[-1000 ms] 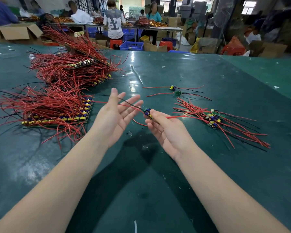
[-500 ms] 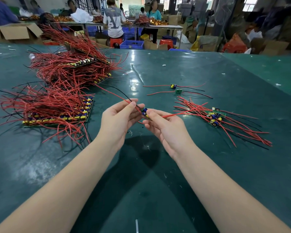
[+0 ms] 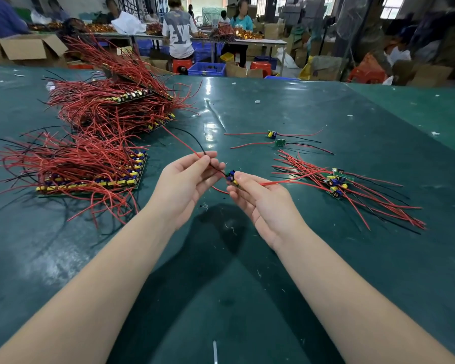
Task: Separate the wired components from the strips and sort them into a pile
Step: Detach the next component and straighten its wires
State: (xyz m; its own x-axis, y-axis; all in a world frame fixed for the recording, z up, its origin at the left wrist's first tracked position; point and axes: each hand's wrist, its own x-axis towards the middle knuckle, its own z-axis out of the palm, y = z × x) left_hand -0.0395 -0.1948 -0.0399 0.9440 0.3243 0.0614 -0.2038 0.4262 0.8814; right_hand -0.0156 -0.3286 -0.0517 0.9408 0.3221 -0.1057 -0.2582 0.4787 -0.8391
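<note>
Left hand [image 3: 184,179] pinches the leads | right hand [image 3: 263,203] pinches the small driver board [image 3: 231,177], mid-table [image 3: 326,258] | light, floppy wires; best gripped by board edges.

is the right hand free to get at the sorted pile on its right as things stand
Probably yes: bare table lies between the right hand and the pile, nothing in the way. But its fingers hold a wired component.
</note>
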